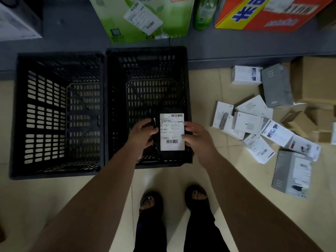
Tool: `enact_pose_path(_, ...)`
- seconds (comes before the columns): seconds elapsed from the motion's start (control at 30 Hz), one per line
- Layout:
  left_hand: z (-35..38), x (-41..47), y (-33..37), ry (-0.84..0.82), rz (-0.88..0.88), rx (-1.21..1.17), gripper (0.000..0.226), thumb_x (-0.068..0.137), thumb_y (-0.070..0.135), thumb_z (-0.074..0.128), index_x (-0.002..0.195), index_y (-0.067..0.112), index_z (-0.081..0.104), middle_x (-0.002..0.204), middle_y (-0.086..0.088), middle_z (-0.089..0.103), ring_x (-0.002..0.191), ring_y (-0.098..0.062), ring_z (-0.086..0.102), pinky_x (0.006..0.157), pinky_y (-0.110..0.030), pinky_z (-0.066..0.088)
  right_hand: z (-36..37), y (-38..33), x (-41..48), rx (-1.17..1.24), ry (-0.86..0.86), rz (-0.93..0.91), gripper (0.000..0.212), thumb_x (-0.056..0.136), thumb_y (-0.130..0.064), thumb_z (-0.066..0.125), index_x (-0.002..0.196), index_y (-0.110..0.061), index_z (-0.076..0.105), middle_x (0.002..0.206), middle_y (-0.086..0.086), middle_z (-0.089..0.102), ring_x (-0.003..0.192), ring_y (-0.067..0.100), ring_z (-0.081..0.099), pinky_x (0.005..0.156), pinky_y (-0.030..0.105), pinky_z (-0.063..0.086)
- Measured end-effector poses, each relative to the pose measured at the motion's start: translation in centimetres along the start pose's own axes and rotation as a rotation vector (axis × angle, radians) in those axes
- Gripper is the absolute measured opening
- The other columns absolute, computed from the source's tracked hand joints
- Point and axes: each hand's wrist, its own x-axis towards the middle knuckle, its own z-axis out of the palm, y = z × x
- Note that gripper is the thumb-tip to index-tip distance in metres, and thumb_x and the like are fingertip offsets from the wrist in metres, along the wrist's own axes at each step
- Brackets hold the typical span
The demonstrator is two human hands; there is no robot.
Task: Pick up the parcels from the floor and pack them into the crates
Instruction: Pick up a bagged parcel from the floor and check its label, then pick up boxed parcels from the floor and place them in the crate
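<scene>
Black plastic-wrapped parcel point(172, 131) with a white label is pinched by your left grip point(143, 135) and right grip point(196, 137) over the right black slatted crate point(145, 50). It and the left crate point(58, 55) look empty, and many boxed parcels point(247, 122) lie on the floor point(209, 88).

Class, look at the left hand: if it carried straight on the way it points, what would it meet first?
The left hand already grips the parcel; beyond that, probably the inside of the right crate, though depth is unclear.
</scene>
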Motion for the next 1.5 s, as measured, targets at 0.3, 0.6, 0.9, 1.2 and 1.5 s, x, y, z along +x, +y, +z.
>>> enact_pose_path(0.3, -2.2, -16.5, 13.9, -0.27, 0.25, -0.12, 0.037, 0.094, 0.008, 0.064, 0.12, 0.035, 0.062, 0.121, 0.001, 0.069, 0.118, -0.021, 0.064, 0.103, -0.051, 0.05, -2.1, -14.4, -13.2, 0.273, -0.137, -0.214, 0.049, 0.088, 0.006, 0.065, 0.125, -0.025, 0.06, 0.125, -0.002, 0.058, 0.106, 0.005, 0.061, 0.087, 0.023, 0.052)
enact_pose_path(0.6, -5.6, -39.0, 27.7, -0.41, 0.489, -0.136, 0.033, 0.097, 0.014, 0.061, 0.122, 0.035, 0.062, 0.137, -0.003, 0.061, 0.126, -0.025, 0.057, 0.106, -0.053, 0.047, -3.9, -30.5, -33.1, 0.225, -0.3, -0.472, 0.054, 0.09, 0.007, 0.061, 0.132, -0.027, 0.057, 0.138, 0.003, 0.056, 0.116, 0.015, 0.061, 0.098, 0.037, 0.052)
enact_pose_path(0.9, -7.4, -57.4, 38.8, -0.542, 0.874, -0.087, 0.043, 0.094, 0.013, 0.064, 0.133, 0.032, 0.058, 0.132, -0.003, 0.063, 0.122, -0.022, 0.058, 0.1, -0.049, 0.051, -6.3, -42.3, -50.3, 0.21, -0.242, -0.843, 0.052, 0.087, 0.004, 0.065, 0.128, -0.028, 0.061, 0.135, 0.004, 0.061, 0.12, 0.02, 0.061, 0.106, 0.049, 0.047)
enact_pose_path(1.2, -6.7, -71.1, 44.3, -0.623, 1.176, -0.048, 0.046, 0.095, 0.011, 0.062, 0.135, 0.032, 0.057, 0.132, -0.001, 0.065, 0.118, -0.018, 0.062, 0.097, -0.045, 0.055, -10.8, -48.1, -63.9, 0.188, -0.106, -1.15, 0.052, 0.087, 0.005, 0.065, 0.13, -0.025, 0.06, 0.132, 0.004, 0.061, 0.123, 0.02, 0.059, 0.106, 0.05, 0.047)
enact_pose_path(1.5, -0.4, -83.6, 45.3, -0.776, 1.393, 0.009, 0.044, 0.095, 0.009, 0.06, 0.133, 0.032, 0.055, 0.132, -0.003, 0.064, 0.121, -0.018, 0.061, 0.099, -0.044, 0.055, -18.9, -49.4, -73.1, 0.226, -0.018, -1.362, 0.046, 0.088, 0.009, 0.061, 0.121, -0.024, 0.062, 0.122, 0.003, 0.063, 0.1, 0.013, 0.066, 0.105, 0.05, 0.048)
